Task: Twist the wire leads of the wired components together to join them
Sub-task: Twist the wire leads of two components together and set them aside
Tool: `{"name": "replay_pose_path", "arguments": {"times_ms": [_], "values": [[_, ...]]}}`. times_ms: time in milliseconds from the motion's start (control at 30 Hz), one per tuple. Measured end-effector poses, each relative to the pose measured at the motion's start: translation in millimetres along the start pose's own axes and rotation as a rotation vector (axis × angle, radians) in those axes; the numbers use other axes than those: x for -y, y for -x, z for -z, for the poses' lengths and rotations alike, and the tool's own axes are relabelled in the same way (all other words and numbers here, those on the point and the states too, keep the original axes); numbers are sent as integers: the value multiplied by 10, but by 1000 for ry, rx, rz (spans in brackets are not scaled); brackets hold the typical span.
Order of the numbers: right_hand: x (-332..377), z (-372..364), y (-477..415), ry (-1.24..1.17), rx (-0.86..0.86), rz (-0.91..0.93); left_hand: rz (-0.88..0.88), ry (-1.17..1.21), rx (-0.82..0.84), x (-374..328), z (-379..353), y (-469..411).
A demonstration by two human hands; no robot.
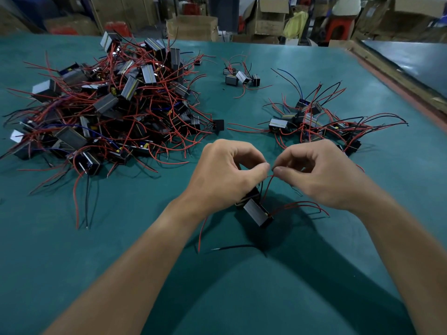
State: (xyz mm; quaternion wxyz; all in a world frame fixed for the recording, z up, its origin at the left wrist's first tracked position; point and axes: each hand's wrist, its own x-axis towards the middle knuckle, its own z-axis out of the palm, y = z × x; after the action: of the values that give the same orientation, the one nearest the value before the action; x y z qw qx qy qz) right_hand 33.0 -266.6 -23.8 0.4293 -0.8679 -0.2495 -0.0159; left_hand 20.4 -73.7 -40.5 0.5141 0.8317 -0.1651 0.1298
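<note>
Two small black block components with grey faces lie on the green table just below my hands. Thin red leads rise from them to my fingertips. My left hand pinches the lead ends between thumb and forefinger. My right hand pinches the same ends from the other side, fingertips almost touching. More red leads trail right from the blocks, and a loose black lead lies in front of them.
A big tangled heap of the same wired components fills the left of the table. A smaller heap sits at the right, a few components at the back. Cardboard boxes stand beyond the table's far edge.
</note>
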Motion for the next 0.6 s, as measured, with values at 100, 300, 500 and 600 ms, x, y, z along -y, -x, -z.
{"name": "replay_pose_path", "arguments": {"times_ms": [100,300,500,600], "values": [[6,9,-4,-28,-10,7,64,64,-21,-23,10,-10],[40,14,12,-126,40,54,217,23,-78,40,56,-48],[39,8,10,-160,53,96,115,-62,231,56,40,-22],[34,9,2,-138,-6,98,145,-18,271,61,-2,-4]]}}
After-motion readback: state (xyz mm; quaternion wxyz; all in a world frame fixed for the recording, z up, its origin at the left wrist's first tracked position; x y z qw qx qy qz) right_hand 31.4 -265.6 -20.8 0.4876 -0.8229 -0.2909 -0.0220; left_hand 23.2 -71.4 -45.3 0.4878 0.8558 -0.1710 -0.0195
